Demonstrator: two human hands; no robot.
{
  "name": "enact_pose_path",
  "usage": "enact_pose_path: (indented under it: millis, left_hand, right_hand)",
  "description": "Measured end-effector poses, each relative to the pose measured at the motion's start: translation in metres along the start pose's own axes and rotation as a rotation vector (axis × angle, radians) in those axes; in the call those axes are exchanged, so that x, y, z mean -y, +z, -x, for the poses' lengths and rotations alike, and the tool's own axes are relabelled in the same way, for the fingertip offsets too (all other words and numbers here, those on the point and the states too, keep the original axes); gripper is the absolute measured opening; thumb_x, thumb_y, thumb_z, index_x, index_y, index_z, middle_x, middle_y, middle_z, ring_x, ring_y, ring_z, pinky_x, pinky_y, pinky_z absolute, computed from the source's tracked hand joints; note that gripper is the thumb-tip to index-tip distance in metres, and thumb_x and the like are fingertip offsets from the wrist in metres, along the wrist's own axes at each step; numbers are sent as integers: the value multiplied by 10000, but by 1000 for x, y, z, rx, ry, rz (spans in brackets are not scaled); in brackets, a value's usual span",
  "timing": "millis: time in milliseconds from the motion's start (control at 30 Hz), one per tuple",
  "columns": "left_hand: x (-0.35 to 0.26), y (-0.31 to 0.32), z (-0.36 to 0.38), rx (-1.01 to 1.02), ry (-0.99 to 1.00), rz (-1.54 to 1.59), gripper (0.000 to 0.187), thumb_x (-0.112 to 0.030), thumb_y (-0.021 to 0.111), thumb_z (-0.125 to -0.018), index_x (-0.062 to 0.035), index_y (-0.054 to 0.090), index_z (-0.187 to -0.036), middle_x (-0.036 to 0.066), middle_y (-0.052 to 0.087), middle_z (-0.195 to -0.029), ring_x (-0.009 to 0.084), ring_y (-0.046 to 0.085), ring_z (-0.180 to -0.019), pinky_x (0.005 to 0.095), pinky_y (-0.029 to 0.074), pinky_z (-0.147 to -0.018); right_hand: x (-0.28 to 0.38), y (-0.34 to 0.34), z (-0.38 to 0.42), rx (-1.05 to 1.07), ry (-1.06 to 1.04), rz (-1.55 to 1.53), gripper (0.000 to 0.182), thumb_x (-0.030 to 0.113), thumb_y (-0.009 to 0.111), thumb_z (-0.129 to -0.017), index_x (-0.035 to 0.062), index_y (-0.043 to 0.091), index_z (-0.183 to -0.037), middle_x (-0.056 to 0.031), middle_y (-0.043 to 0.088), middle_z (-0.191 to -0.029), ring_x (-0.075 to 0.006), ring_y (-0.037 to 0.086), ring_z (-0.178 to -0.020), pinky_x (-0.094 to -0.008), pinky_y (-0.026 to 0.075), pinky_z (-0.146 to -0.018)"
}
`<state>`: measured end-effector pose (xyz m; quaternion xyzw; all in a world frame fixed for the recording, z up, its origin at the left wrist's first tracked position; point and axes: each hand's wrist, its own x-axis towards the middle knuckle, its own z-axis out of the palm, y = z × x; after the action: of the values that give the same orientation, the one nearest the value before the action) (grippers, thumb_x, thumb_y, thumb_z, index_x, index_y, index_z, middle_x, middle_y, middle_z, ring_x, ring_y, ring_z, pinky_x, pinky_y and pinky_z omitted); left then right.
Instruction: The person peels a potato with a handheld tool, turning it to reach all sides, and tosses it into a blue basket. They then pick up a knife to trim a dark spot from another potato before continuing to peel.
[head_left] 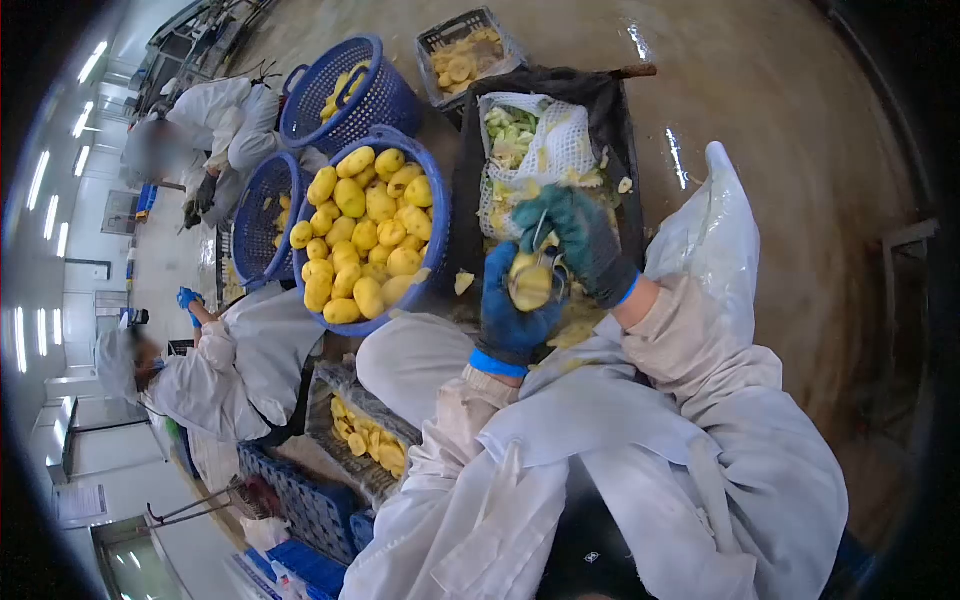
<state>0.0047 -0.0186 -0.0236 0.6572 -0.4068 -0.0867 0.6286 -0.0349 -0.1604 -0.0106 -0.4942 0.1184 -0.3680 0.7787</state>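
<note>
My left hand [508, 310], in a dark blue glove, is closed around a yellow potato [531, 286] above my lap. Just to its upper right, my right hand [588, 245], in a dark green-blue glove, grips a metal peeler [558, 266] against the potato. The glove covers much of the peeler's handle. Beneath and beyond both hands sits a crate lined with dark cloth [466, 195], holding white netting [566, 150], green scraps [510, 133] and pale peelings. At the left stands a blue basket [436, 262] heaped with yellow potatoes [372, 230].
Two more blue baskets [400, 100] [250, 215] stand behind the full one. A crate of slices [462, 60] lies at the far end, another [370, 440] beside my left leg. Two co-workers in white [255, 365] [225, 115] sit on the left. The floor [780, 120] looks wet.
</note>
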Motion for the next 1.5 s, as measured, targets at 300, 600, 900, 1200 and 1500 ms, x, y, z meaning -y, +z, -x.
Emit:
enact_pose_path:
  millis: [300, 600, 900, 1200, 1500]
  left_hand:
    - [-11, -11, -6, 169, -32, 200, 794, -2, 740, -673, -12, 264, -1309, 160, 498, -1194, 231, 538, -1049, 360, 469, -888]
    - [-13, -25, -3, 276, 11, -67, 704, -92, 723, -726, 24, 330, -1297, 161, 523, -1172, 257, 545, -1053, 347, 442, -891]
    - [-33, -18, -17, 201, -81, -52, 674, -73, 721, -710, 51, 362, -1267, 180, 548, -1120, 306, 550, -1030, 358, 442, -877]
    - [-15, -12, -6, 66, -8, -98, 828, 6, 722, -681, 28, 223, -1341, 182, 512, -1177, 274, 554, -1046, 366, 439, -916]
    - [-12, -11, -11, 82, -538, 831, 681, -37, 726, -670, -44, 360, -1243, 128, 528, -1167, 248, 554, -1048, 341, 459, -903]
  right_hand:
    - [19, 6, -1, 78, 24, 6, 327, 333, 483, -938, 19, 575, -944, -84, 629, -823, -149, 604, -686, -278, 500, -646]
    - [-26, -16, -15, -9, -23, 52, 315, 308, 471, -948, 12, 578, -936, -71, 622, -791, -149, 593, -688, -277, 494, -652]
    - [-17, -19, -21, -131, 10, 29, 354, 285, 388, -975, -3, 590, -932, -90, 629, -841, -155, 585, -718, -287, 479, -691]
    - [-8, -18, -21, 31, -32, 45, 239, 146, 404, -932, 5, 597, -937, -80, 621, -842, -156, 592, -716, -282, 485, -692]
    - [-7, -23, -16, 83, -48, 81, 193, 97, 416, -905, 17, 589, -931, -77, 622, -834, -160, 611, -758, -291, 484, -703]
